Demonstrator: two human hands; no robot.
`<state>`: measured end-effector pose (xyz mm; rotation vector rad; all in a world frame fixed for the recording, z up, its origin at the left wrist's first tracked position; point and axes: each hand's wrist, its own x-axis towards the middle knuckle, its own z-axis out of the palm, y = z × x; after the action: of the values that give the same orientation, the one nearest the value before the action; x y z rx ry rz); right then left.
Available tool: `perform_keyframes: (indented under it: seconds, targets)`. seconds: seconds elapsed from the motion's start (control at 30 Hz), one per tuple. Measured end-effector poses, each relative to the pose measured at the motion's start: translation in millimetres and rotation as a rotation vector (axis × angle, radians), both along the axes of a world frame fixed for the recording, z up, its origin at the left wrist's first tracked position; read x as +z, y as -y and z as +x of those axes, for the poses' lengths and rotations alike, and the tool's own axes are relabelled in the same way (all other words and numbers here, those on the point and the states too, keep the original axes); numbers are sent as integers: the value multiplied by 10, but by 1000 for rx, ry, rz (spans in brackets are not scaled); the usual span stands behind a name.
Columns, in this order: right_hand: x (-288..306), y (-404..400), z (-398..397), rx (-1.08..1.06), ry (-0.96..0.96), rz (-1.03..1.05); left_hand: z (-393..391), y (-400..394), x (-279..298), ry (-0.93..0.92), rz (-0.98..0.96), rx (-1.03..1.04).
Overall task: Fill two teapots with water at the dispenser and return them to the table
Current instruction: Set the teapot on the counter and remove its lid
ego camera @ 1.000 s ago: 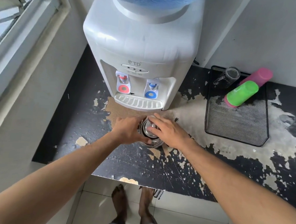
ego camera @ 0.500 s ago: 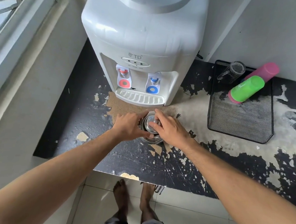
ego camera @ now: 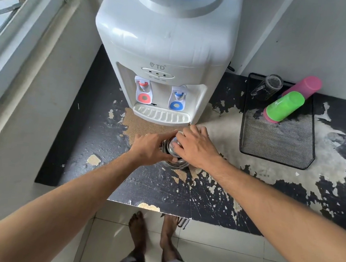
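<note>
A steel teapot (ego camera: 173, 155) stands on the worn black table (ego camera: 94, 144) just in front of the water dispenser (ego camera: 163, 51), short of its drip tray (ego camera: 161, 115). The left hand (ego camera: 153, 148) wraps its body from the left, while the right hand (ego camera: 196, 148) grasps the lid (ego camera: 171, 146) on top. The step looks like working the lid; it should go best if the left hand pins the pot firmly while the right lifts or seats the lid squarely, so nothing tips or spills. Compared with half a second ago, the hands and teapot sit almost the same, with only the camera view shifted slightly.
</note>
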<state>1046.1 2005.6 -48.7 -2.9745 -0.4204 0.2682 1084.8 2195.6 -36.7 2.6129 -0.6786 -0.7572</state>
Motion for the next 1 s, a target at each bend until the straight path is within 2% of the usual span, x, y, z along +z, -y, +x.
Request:
perform_keyframes:
  seconds: [0.1, 0.2, 0.37, 0.5, 0.63, 0.83, 1.0]
  targets:
    - [-56, -31, -54, -53, -77, 86, 1, -14, -25, -5, -8, 7]
    - [-103, -34, -77, -110, -69, 221, 4, -11, -37, -13, -15, 15]
    - [-27, -23, 16, -80, -173, 244, -14, -15, -40, -10, -68, 35]
    - [-1, 79, 102, -196, -195, 298, -7, -13, -41, -27, -69, 46]
    - [18, 119, 94, -219, -191, 385, 0, -15, -41, -38, -76, 48]
    - [-24, 153, 8, -207, -202, 262, -7, -31, -47, -40, -90, 67]
    - [-104, 39, -36, -261, -334, 340, 4, -45, -112, -56, -76, 103]
